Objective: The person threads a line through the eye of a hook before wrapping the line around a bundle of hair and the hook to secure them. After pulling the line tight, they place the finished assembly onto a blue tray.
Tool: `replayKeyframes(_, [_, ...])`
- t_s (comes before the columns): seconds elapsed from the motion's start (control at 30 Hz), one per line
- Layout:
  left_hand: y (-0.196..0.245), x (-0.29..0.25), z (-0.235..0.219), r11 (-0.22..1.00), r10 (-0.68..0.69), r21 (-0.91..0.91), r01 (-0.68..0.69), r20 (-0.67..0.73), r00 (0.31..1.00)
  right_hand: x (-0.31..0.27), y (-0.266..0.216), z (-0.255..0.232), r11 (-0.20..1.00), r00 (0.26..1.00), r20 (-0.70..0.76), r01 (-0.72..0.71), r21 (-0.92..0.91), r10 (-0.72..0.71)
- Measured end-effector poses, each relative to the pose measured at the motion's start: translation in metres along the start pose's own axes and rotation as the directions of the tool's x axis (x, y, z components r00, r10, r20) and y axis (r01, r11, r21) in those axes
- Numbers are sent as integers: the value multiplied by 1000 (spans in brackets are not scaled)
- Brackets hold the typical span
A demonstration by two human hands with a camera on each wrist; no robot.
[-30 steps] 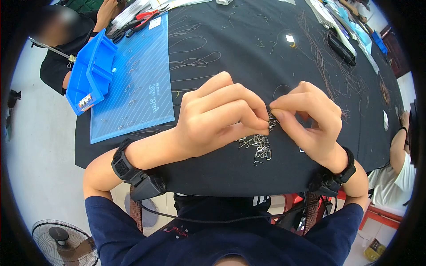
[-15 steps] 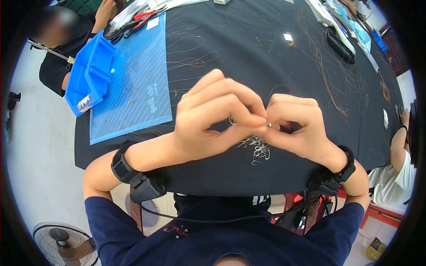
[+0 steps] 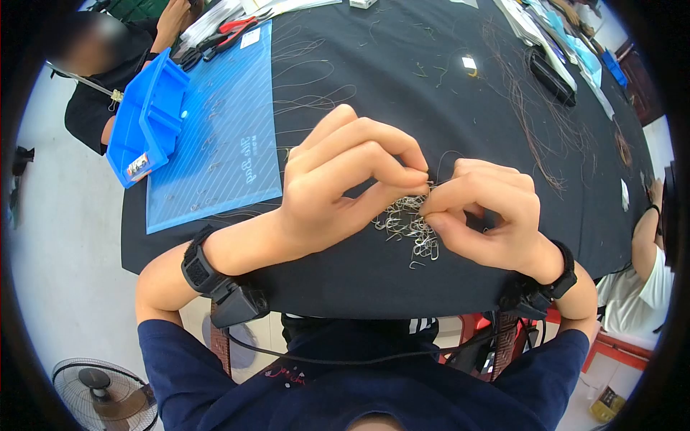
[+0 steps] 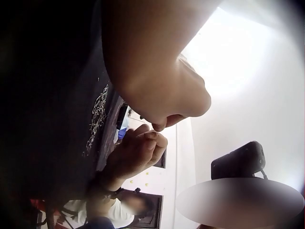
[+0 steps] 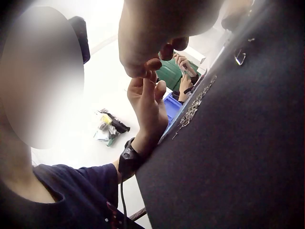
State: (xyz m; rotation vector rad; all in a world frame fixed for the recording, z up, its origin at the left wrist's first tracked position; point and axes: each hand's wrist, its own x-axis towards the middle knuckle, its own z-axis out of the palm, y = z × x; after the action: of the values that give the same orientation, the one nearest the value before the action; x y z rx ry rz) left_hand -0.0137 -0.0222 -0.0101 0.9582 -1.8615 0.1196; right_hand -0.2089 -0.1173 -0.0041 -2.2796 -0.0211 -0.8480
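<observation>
Above a pile of small silver hooks (image 3: 415, 228) on the black cloth, both hands work close together. My left hand (image 3: 334, 183) pinches a tiny hook between thumb and fingertips, mostly hidden by them. Just right of and slightly below those fingertips, my right hand (image 3: 492, 214) pinches a thin line, its grip point largely covered. A fine loop of this line (image 3: 449, 152) arcs behind the hands. In the right wrist view the hooks (image 5: 195, 107) lie on the cloth beyond the raised hands, with a separate hook (image 5: 239, 58) nearer the camera.
A blue file bag (image 3: 215, 144) with hooks and lines lies left, a blue bin (image 3: 147, 118) at its edge. Red-handled pliers (image 3: 233, 30) lie behind. Brown threads (image 3: 528, 129) and a black case (image 3: 552, 77) are at the right. Other people sit at both sides.
The fingertips met half a second ago and are now slightly apart, the right ones lower. My right hand has moved downward since a second ago, and more of the hook pile shows.
</observation>
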Motion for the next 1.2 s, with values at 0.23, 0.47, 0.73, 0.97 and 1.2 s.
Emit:
replayKeyframes(0.23, [3, -1, 5, 1000, -26, 8, 26, 26, 999, -2, 1, 3, 994, 985, -159, 47, -96, -62])
replayKeyframes(0.47, [5, -1, 6, 999, 24, -28, -23, 32, 999, 2, -2, 3, 976, 976, -207, -113, -187, 74])
replayKeyframes(0.73, [5, 1, 4, 999, 23, -42, -23, 14, 1000, -1, 2, 5, 969, 968, -37, -248, -13, 247])
replayKeyframes(0.97, [2, -1, 0, 1000, -16, -6, 16, -3, 1000, 3, -9, 6, 967, 967, 25, -255, 4, 255])
replayKeyframes(1.2, [1, -1, -3, 1000, -2, 16, 2, 10, 1000, -2, -5, 3, 979, 982, 12, -189, 70, 189])
